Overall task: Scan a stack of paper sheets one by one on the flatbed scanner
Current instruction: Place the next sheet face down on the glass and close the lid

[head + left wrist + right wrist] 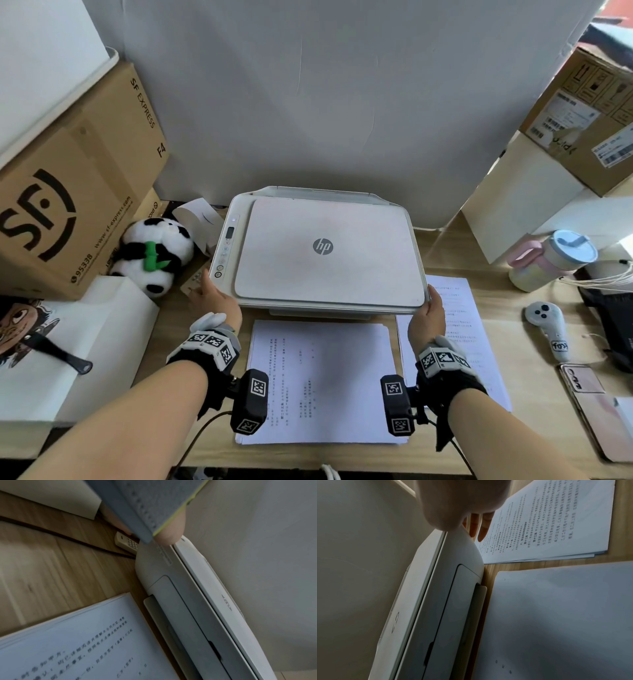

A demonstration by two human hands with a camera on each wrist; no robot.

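Paper stack [322,380] lies at bottom centre on the desk [534,383], a second pile [459,339] to its right. Beyond, I see my left hand [214,296] and right hand [428,317] gripping the closed HP scanner [325,250] at its front corners, mid-frame; finger positions mostly hidden.

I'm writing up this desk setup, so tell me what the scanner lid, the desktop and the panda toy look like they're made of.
Scanner lid: looks like matte off-white moulded plastic, with smooth rounded corners and a printed grey logo.
Desktop: pale wood-grain surface with plank lines; whether solid wood or laminate cannot be told.
Panda toy: soft plush fabric, a fuzzy black-and-white pile holding a green piece.
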